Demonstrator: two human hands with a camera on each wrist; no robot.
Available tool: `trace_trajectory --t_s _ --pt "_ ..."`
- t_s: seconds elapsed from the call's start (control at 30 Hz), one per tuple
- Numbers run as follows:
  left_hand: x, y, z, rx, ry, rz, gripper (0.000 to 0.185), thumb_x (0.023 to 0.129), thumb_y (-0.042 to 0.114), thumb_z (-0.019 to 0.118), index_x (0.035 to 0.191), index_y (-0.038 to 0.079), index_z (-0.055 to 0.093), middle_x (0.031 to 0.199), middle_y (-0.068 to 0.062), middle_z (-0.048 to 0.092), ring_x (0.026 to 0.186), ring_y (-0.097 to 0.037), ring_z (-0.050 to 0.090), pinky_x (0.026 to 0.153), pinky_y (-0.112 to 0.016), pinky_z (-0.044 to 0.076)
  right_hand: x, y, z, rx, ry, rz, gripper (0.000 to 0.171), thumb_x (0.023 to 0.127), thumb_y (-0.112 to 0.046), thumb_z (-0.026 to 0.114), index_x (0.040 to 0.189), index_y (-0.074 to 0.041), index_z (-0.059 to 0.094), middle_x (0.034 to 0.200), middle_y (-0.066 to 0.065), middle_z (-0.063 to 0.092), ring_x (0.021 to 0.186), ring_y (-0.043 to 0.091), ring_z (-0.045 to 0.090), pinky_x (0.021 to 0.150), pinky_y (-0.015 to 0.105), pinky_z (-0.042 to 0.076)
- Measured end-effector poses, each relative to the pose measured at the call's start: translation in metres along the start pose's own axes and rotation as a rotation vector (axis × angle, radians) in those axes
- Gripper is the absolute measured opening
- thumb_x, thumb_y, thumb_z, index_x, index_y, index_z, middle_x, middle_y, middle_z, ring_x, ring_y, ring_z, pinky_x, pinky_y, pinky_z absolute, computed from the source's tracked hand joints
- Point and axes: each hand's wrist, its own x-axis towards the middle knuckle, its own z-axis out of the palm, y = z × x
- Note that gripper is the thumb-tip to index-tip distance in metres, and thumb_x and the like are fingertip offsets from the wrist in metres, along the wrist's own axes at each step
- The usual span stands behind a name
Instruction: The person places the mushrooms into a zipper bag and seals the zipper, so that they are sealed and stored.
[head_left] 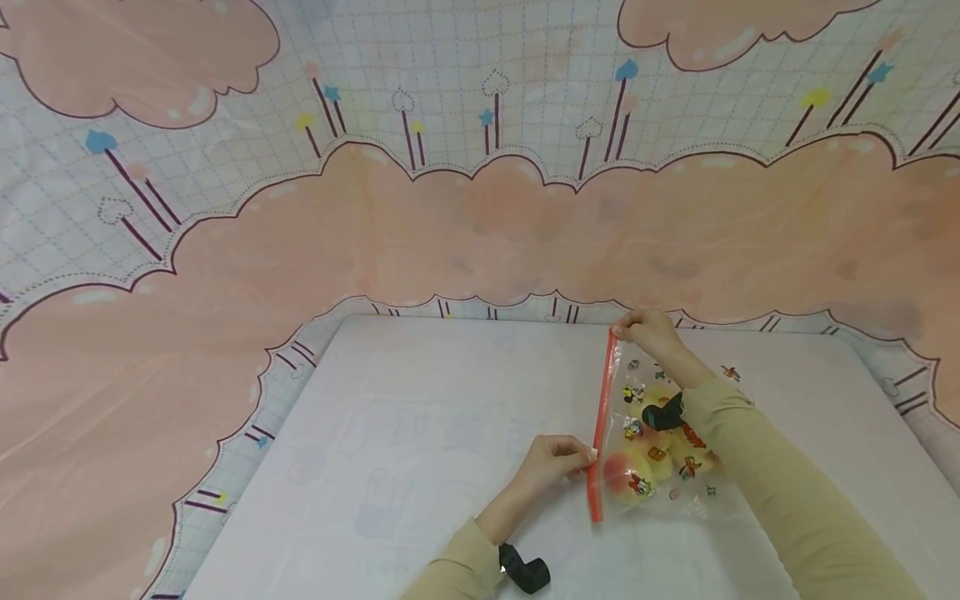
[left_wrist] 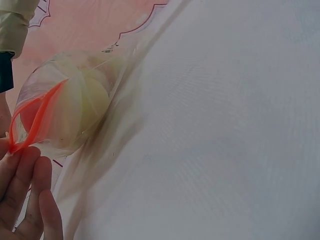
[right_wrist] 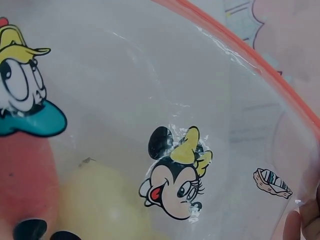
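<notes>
A clear zip bag (head_left: 637, 354) with cartoon prints and a red zip strip (head_left: 602, 400) stands at the right of the white table. Round yellow-and-red fruits (head_left: 621, 473) lie inside it. My right hand (head_left: 654, 335) pinches the strip's far end. Nearer the front, my left hand (head_left: 551, 461) pinches the strip, with a small white piece at the fingertips. In the left wrist view, two red edges (left_wrist: 42, 115) of the strip stand apart and meet at the left fingers (left_wrist: 30, 175). A bit of the right hand (right_wrist: 292, 227) shows at the right wrist view's edge.
The white table (head_left: 390, 392) reaches left of the bag and behind it. A pinkish patterned cloth (head_left: 465, 225) hangs behind and around the table. Black wrist straps, one of them a black band (head_left: 525, 571), sit at both sleeves.
</notes>
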Motion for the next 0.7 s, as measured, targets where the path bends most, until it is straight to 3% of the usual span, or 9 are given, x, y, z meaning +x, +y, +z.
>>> trace_trajectory --t_s 0.7 --pt "-0.0033 0.0004 0.0006 -0.020 -0.035 0.008 0.020 0.087 0.013 0.065 0.095 -0.004 0.073 0.092 -0.027 0.069 0.068 -0.007 0.054 0.059 -0.017 0.042 -0.0017 -0.0008 -0.0019 -0.018 0.009 0.006 0.032 0.100 -0.018 0.049 0.115 0.009 0.059 0.127 0.028 0.053 0.117 0.042 0.050 0.099 0.056 0.042"
